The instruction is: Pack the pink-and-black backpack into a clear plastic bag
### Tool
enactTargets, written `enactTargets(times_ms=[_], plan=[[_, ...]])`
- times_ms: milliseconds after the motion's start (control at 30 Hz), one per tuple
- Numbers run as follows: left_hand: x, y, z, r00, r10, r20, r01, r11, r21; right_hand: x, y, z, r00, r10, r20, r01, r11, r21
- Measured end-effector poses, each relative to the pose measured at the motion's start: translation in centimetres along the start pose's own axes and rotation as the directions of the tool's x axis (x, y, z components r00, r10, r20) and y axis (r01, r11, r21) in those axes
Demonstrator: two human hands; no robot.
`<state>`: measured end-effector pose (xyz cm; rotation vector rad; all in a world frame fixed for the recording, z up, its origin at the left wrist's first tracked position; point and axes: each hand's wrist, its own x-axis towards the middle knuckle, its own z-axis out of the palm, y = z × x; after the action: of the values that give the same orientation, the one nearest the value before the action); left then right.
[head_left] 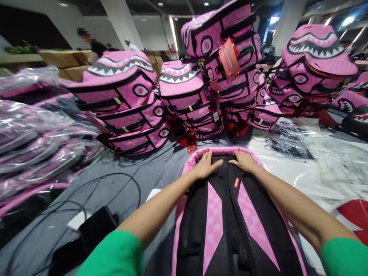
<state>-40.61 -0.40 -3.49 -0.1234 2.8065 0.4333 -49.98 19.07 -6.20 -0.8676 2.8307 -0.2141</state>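
Observation:
A pink and black backpack (230, 222) lies back-side up on the grey table (149, 172) right in front of me, its black padded straps facing up. My left hand (206, 165) rests flat on the backpack's far top edge. My right hand (244, 161) lies beside it on the same edge, fingers spread and pressing down. Neither hand is closed around anything. A small red tag (236, 183) sits on the strap just below my right hand.
Piles of pink shark-face backpacks (126, 103) rise across the table's far side, one with a red hang tag (229, 58). Bagged backpacks (37, 145) lie stacked at left. Black cables (94, 188) and a black box (94, 230) sit near left. Clear plastic bags (324, 157) spread right. A person (92, 42) stands far back.

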Motion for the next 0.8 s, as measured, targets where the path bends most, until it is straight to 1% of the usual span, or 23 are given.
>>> enactTargets(times_ms=[67,100,167,233,267,333,400,433,467,500,533,600,633,667,700,733,767,800], plan=[[-0.9,0.9,0.7,0.995,-0.085,0.05,0.086,0.996,-0.034,0.6,-0.5,0.6,0.998,0.04,-0.053,-0.042,0.999,-0.031],[-0.9,1.3,1.2,0.989,-0.132,0.059,0.135,0.99,-0.045,0.9,-0.8,0.7,0.995,0.063,-0.079,-0.067,0.997,-0.039],[-0.5,1.6,2.0,0.98,-0.196,0.042,0.199,0.978,-0.057,1.2,-1.4,0.5,0.99,0.092,-0.109,-0.097,0.995,-0.035],[0.3,1.3,2.5,0.978,-0.208,-0.01,0.207,0.976,-0.063,0.4,-1.9,-0.7,0.992,0.071,-0.107,-0.073,0.997,-0.016],[0.7,1.1,2.7,0.977,-0.208,-0.041,0.205,0.976,-0.069,-0.7,-2.1,-1.4,0.993,0.051,-0.106,-0.053,0.999,-0.007],[1.3,0.6,2.8,0.971,-0.211,-0.115,0.202,0.976,-0.086,-3.9,-2.6,-2.8,0.992,-0.013,-0.125,0.013,1.0,0.001],[1.6,0.2,3.0,0.956,-0.219,-0.194,0.202,0.974,-0.106,-7.7,-3.5,-3.4,0.977,-0.148,-0.156,0.151,0.988,0.007],[1.7,0.1,3.0,0.949,-0.219,-0.228,0.197,0.974,-0.116,-9.2,-4.1,-3.2,0.949,-0.273,-0.161,0.28,0.96,0.022],[1.7,0.0,3.0,0.941,-0.216,-0.261,0.19,0.974,-0.123,-10.3,-4.8,-2.7,0.922,-0.361,-0.143,0.369,0.929,0.036],[1.7,0.1,2.9,0.932,-0.215,-0.291,0.184,0.974,-0.129,-10.9,-5.4,-2.1,0.912,-0.4,-0.095,0.405,0.914,0.04],[1.4,0.3,2.6,0.924,-0.214,-0.316,0.18,0.975,-0.133,-10.9,-5.9,-1.2,0.924,-0.38,-0.037,0.381,0.924,0.018],[0.2,1.1,1.4,0.92,-0.188,-0.343,0.153,0.98,-0.127,-9.9,-6.5,0.6,0.969,-0.246,-0.03,0.245,0.968,-0.047],[-1.0,1.6,0.6,0.934,-0.141,-0.328,0.109,0.988,-0.113,-9.1,-6.6,1.4,0.976,-0.216,-0.035,0.214,0.975,-0.053],[-2.5,2.3,-0.1,0.958,-0.063,-0.281,0.036,0.994,-0.1,-8.4,-6.5,2.1,0.979,-0.196,-0.048,0.194,0.98,-0.051],[-4.4,3.1,-0.8,0.979,0.045,-0.2,-0.066,0.993,-0.1,-7.9,-6.4,2.7,0.978,-0.202,-0.054,0.2,0.979,-0.04],[-6.5,3.8,-1.2,0.978,0.187,-0.095,-0.197,0.973,-0.117,-7.5,-6.3,3.0,0.976,-0.211,-0.058,0.21,0.977,-0.028],[-8.7,4.5,-1.1,0.949,0.316,-0.01,-0.314,0.938,-0.149,-7.4,-6.3,3.3,0.974,-0.216,-0.067,0.215,0.976,-0.021],[-10.7,5.1,-0.6,0.888,0.459,0.038,-0.445,0.877,-0.179,-7.4,-6.3,3.5,0.973,-0.215,-0.082,0.215,0.977,-0.015]])
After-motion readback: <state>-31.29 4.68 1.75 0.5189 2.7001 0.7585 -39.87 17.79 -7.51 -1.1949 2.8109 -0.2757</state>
